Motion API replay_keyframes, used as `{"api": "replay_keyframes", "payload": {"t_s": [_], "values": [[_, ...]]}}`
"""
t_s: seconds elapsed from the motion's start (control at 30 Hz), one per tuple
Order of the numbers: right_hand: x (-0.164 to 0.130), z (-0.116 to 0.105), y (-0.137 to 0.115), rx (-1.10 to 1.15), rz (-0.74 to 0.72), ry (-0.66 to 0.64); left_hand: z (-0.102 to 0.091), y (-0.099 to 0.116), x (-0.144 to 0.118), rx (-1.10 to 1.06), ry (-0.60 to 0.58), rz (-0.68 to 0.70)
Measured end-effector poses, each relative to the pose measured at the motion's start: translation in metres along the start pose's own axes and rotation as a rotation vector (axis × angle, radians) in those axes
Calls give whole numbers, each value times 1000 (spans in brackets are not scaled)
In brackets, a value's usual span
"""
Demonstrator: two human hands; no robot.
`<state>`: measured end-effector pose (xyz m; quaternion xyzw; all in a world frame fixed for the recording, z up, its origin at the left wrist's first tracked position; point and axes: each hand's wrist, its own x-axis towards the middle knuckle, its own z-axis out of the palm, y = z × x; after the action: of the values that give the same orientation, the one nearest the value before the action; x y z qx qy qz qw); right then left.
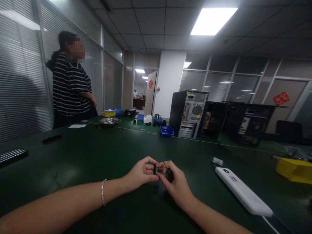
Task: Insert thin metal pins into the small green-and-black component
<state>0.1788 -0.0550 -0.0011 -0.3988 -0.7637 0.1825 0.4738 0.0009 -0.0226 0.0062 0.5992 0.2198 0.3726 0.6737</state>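
Before me, the left hand (143, 171) is pinching a small dark part (155, 169) above the table (97, 159); the right hand (177, 183) is gripping a dark rounded piece (170, 175). Close handling is seemingly underway — next needing steady fingertips.

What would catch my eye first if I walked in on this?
Probably the bright ceiling light, top right of centre, then the person in a striped shirt standing at the picture's left. At lower centre, the left hand pinches a small dark part beside the right hand, which holds a dark rounded object.
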Motion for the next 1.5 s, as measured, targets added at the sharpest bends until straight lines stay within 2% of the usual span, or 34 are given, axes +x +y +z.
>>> {"api": "replay_keyframes", "payload": {"t_s": [0.13, 0.33, 0.53, 0.63, 0.8, 1.0, 1.5], "values": [[-1, 1, 0, -46, -23, 2, 3, -1, -1, 14, 29, 34], [-1, 2, -1, -56, -51, -32, 5, -13, 3, 72, 32, 119], [2, 1, 1, -32, -19, -54, -6, -15, 10, 236, 191, 117], [3, -1, 4, 8, 37, -55, -14, -16, 13, 262, 227, 86], [6, -4, 13, -69, 172, -63, -22, -21, 16, 307, 219, 95], [6, -6, 17, -50, 228, -137, -28, -25, 16, 290, 197, 75], [5, -8, 13, -58, 211, -189, -30, -18, 17, 218, 228, -15]]}}
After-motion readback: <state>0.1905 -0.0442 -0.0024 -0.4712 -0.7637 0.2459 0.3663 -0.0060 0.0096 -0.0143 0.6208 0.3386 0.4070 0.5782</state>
